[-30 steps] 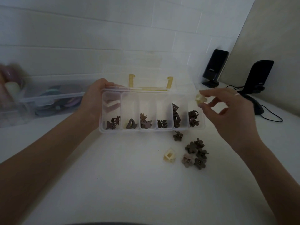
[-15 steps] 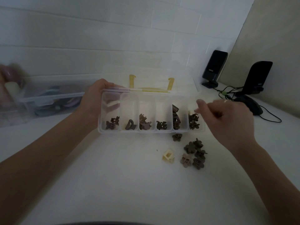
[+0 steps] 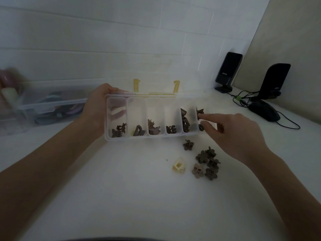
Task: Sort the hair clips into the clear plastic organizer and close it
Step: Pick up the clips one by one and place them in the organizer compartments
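Gripping the organizer point(image 3: 157, 136) with curled fingers, left hand point(image 3: 97, 108); right hand point(image 3: 232, 133), fingers relaxed, touches a clip point(image 3: 200, 112).

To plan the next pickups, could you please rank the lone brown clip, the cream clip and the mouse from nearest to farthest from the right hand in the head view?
From the right hand:
1. Lone brown clip, just below the organizer.
2. Cream clip, lower left.
3. Mouse, far right.

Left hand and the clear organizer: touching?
Touching. The head view shows the left hand gripping the organizer's left end, fingers visible through the clear wall.
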Demonstrator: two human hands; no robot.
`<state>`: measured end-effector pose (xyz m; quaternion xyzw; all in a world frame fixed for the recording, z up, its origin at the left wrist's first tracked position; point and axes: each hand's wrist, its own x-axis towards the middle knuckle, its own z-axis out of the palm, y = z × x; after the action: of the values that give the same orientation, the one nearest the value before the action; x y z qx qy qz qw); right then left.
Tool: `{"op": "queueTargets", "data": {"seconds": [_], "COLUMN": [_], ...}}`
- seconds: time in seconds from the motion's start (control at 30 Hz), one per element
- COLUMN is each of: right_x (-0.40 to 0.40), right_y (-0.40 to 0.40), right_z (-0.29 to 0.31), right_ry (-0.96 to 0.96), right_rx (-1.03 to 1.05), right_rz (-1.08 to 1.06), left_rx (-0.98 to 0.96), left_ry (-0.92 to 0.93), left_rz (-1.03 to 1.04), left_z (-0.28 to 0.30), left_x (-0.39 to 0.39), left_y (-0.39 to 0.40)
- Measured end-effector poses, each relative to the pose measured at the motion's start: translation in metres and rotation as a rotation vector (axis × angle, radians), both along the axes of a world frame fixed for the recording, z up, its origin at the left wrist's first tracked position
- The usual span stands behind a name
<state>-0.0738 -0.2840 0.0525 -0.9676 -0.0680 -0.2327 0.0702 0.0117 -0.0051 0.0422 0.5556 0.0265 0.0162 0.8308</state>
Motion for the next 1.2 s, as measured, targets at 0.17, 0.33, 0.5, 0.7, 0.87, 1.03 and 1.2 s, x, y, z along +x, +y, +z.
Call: {"op": "queueTargets", "data": {"seconds": [0.17, 0.33, 0.5, 0.7, 0.87, 1.03, 1.2], "right_x": [0.001, 0.0, -0.001, -0.01, -0.022, -0.021, -0.022], "right_y": [0.002, 0.005, 0.008, 0.007, 0.021, 0.031, 0.03], "right_z": [-0.001, -0.003, -0.003, 0.007, 0.01, 0.004, 0.003], "right_ry": [-0.059, 0.031, 0.015, -0.076, 0.367, 0.459, 0.434], "right_rx": [0.071, 0.067, 0.072, 0.315, 0.202, -0.023, -0.032], "right_rz": [0.021, 0.033, 0.036, 0.304, 0.528, 0.438, 0.454], "left_rx": [0.0, 0.006, 0.018, 0.011, 0.004, 0.022, 0.01], "left_ry": [-0.005, 0.019, 0.006, 0.011, 0.009, -0.004, -0.015], "left_rz": [-0.008, 0.004, -0.014, -0.007, 0.0, 0.002, 0.0], "left_z": [0.001, 0.001, 0.001, 0.002, 0.002, 0.001, 0.001], "left_x": [-0.002, -0.002, -0.003, -0.004, -0.003, -0.003, -0.004], "left_y": [-0.002, -0.001, -0.001, -0.002, -0.002, -0.002, -0.002]}}
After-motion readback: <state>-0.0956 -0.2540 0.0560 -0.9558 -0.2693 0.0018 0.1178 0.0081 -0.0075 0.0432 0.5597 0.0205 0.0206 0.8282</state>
